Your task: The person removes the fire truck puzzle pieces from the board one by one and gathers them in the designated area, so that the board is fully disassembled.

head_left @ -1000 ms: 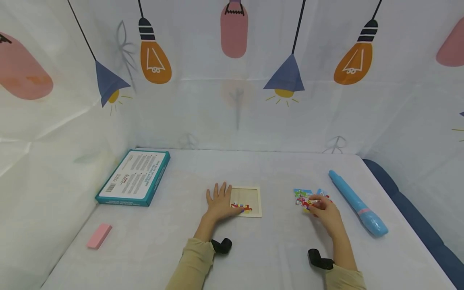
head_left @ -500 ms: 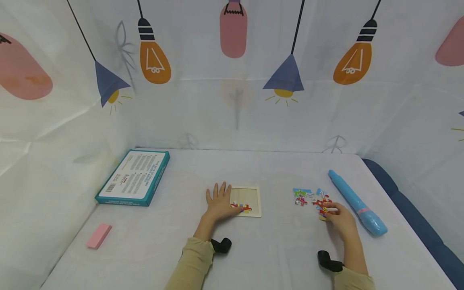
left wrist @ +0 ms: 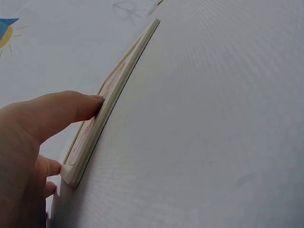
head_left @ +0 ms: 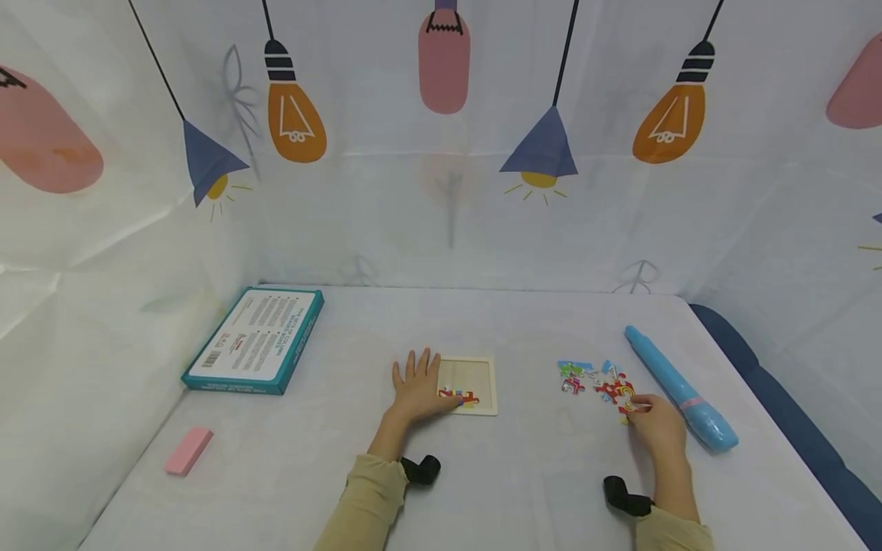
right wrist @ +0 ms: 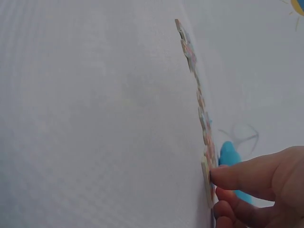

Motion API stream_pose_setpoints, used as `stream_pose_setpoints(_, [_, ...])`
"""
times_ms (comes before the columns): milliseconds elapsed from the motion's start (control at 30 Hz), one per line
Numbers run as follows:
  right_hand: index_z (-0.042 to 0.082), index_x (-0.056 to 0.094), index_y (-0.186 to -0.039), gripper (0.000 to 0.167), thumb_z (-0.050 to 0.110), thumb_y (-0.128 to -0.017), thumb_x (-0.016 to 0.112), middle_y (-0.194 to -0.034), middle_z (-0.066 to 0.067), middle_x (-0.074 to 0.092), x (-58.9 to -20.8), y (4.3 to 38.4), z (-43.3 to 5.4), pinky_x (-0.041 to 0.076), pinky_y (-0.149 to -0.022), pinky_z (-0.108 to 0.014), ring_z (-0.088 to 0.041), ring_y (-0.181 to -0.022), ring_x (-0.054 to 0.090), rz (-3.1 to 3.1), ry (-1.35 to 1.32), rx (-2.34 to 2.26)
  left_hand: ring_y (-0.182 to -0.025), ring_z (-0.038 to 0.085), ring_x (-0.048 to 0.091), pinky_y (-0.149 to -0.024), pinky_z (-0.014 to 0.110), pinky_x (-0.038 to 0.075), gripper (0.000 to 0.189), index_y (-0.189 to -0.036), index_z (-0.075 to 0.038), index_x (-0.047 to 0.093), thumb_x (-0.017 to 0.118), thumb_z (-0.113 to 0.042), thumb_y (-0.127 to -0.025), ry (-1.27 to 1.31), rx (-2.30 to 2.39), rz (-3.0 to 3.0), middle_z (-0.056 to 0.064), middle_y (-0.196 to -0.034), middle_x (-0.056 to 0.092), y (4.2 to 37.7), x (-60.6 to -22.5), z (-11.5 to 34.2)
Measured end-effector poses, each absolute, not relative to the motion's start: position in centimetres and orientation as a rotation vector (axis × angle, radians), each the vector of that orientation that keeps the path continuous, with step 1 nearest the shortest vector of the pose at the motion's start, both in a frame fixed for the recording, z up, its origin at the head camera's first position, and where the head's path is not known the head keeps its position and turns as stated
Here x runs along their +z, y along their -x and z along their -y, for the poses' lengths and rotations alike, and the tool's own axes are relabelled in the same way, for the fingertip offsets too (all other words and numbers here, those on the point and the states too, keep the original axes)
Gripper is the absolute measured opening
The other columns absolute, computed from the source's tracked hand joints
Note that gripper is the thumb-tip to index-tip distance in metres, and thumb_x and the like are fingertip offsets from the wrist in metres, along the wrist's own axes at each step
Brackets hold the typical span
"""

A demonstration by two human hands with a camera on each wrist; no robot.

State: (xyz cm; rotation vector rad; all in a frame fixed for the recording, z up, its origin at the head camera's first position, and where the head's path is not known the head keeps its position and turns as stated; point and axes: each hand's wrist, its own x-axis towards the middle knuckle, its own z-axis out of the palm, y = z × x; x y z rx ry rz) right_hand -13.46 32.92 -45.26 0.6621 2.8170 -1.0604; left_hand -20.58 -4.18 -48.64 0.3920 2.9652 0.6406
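My left hand (head_left: 416, 392) lies with fingers spread over the left side of a small wooden puzzle tray (head_left: 482, 376). Its thumb presses on colourful puzzle pieces (head_left: 472, 397) set in the tray's lower part; the palm hides the tray's left edge. In the left wrist view the thumb reaches over the tray rim (left wrist: 111, 107). To the right, my right hand (head_left: 661, 430) pinches a puzzle piece (right wrist: 206, 178) between thumb and fingers, low at the table. It is at the near end of a cluster of loose puzzle pieces (head_left: 609, 384); the fingers partly cover it.
A light-blue pen-shaped object (head_left: 678, 386) lies right of the right hand. A teal-edged box (head_left: 255, 333) and a pink block (head_left: 189, 451) lie on the left of the white-covered table (head_left: 510, 490). Printed white cloth (head_left: 386, 207) hangs behind.
My right hand has shifted right and slightly nearer, from over the left loose pieces to the right cluster's near end, bringing a piece along. The left hand stays on the tray.
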Motion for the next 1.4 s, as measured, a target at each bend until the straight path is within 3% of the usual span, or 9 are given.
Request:
stream_pose_setpoints(200, [-0.007,0.05,-0.121,0.035,0.006,-0.089,0.051,-0.099,-0.021,0.051,-45.4,13.8,-31.7,0.043,-0.062,-0.029,-0.029,-0.085,0.049,-2.849,-0.692,-1.185,-0.139,0.039,0.007,-0.104,0.062,-0.002,0.096,-0.145,-0.007,0.028,0.063,-0.059,-0.073,-0.397,0.634,-2.974,0.015,-0.151,0.02,20.7,-49.1,4.3])
stream_pose_setpoints(367, [0.0,0.049,-0.127,0.038,0.014,-0.093,0.052,-0.112,-0.019,0.051,-45.2,14.3,-29.8,0.041,-0.063,-0.016,-0.028,-0.099,0.047,-2.783,-0.636,-1.456,-0.139,0.039,0.008,-0.104,0.062,-0.001,0.096,-0.145,-0.006,0.028,0.063,-0.059,-0.073,-0.406,0.642,-2.971,0.015,-0.151,0.02,20.7,-49.1,4.3])
stream_pose_setpoints(833, [0.002,0.054,-0.122,0.033,0.014,-0.091,0.056,-0.111,-0.016,0.056,-45.2,16.2,-23.7,0.041,-0.076,-0.023,-0.023,-0.101,0.049,-2.733,-0.351,-1.628,-0.139,0.039,0.007,-0.105,0.061,-0.002,0.095,-0.145,-0.006,0.027,0.063,-0.057,-0.073,-0.398,0.654,-2.967,0.016,-0.151,0.02,20.6,-49.0,4.3])
stream_pose_setpoints(1400, [0.003,0.061,-0.11,0.026,0.007,-0.084,0.063,-0.097,-0.011,0.061,-46.2,17.7,-16.3,0.045,-0.069,-0.026,-0.022,-0.088,0.055,-2.661,-0.156,-1.715,-0.139,0.039,0.006,-0.106,0.058,-0.002,0.093,-0.145,-0.006,0.027,0.059,-0.06,-0.076,-0.391,0.71,-2.954,0.016,-0.152,0.019,20.7,-48.9,4.3])
